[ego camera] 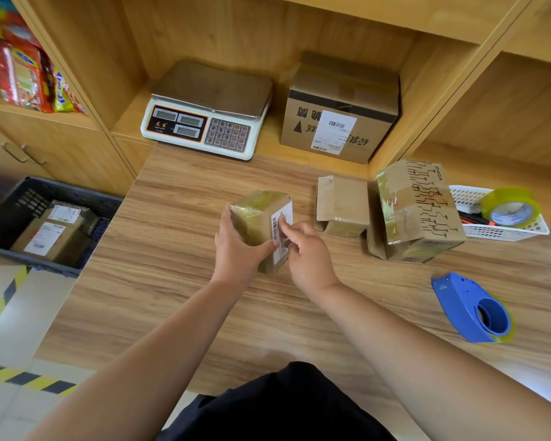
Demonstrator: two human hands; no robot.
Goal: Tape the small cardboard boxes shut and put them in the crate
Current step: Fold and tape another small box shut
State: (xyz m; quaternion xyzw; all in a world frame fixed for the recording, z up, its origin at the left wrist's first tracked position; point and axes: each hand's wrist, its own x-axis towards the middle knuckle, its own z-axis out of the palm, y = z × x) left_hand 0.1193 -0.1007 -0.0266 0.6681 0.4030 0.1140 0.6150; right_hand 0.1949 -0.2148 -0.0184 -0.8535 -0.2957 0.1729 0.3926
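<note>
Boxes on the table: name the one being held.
The tape-wrapped box with the barcode label, gripped by the left hand; the plain box and printed box stand untouched.

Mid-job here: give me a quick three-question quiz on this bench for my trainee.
1. True or false: the tape dispenser is in the right hand.
2. Where is the tape roll? A on the scale; B in the white basket; C in the crate.
3. Fill in: the left hand holds the box while right fingers touch its ____.
Key: 1 false, it lies on the table; 2 B; 3 label.
</note>
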